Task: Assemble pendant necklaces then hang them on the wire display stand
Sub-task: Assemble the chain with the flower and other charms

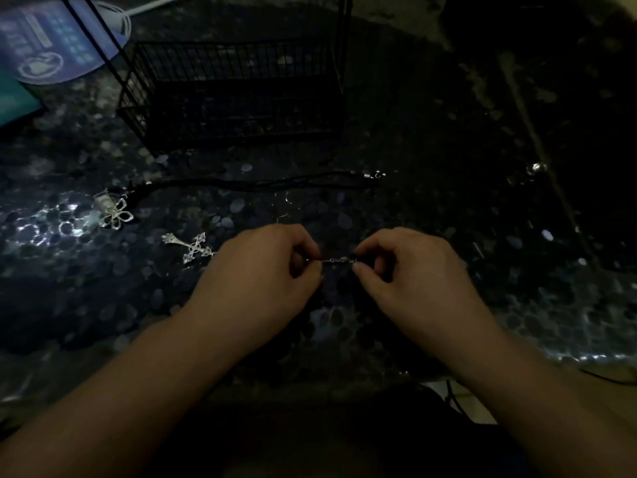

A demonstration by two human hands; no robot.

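Observation:
My left hand [262,270] and my right hand [410,274] are close together over the dark patterned table. Between them runs a short silver chain with a clasp [336,261]; each hand pinches one end of it. A silver cross pendant [191,248] lies just left of my left hand. Farther left lies a silver flower pendant [115,213]. Black cords [262,184] stretch across the table beyond my hands, ending in small silver clasps [379,174] on the right. The black wire display stand [231,94] rises at the back.
A round blue printed fan [51,43] and a teal object [13,101] sit at the far left. The table's right edge [551,188] runs diagonally, with dark floor beyond it. The lighting is dim.

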